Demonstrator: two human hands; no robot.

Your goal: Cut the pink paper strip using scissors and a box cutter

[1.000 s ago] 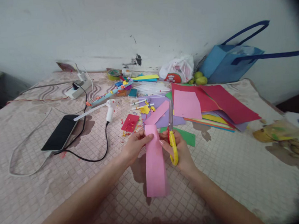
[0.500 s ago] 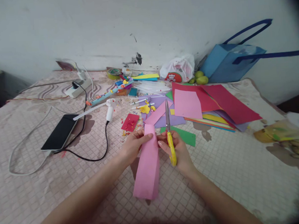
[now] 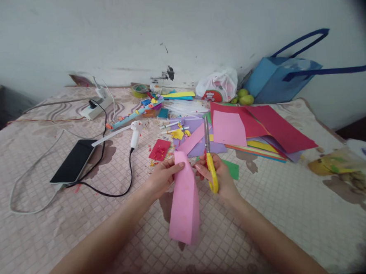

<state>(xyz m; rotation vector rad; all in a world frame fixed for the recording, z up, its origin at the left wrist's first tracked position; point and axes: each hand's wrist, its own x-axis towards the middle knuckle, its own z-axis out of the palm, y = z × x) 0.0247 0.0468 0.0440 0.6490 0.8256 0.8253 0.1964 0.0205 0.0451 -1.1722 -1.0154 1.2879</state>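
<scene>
A long folded strip of pink paper (image 3: 184, 203) hangs over the table, its upper end pinched between the thumb and fingers of my left hand (image 3: 165, 175). My right hand (image 3: 220, 177) is closed on a pair of scissors (image 3: 212, 168) with yellow handles, the blades upright and pointing away from me. The right thumb and fingertips lie just beside the strip's right edge; whether they touch it I cannot tell. Beyond the strip, a narrow pink paper piece (image 3: 192, 139) lies across a purple sheet (image 3: 219, 146).
On the left are a white glue gun (image 3: 135, 135), its black cord and a phone (image 3: 73, 161). Red card (image 3: 160, 150) with scraps lies ahead. Coloured sheets (image 3: 281, 127), a blue bag (image 3: 280, 79), green fruit (image 3: 245, 98) and a plastic container (image 3: 336, 162) occupy the right.
The lower end of the pink strip has swung slightly right and its fold has opened wider. My right hand and the scissors have shifted a little right and up.
</scene>
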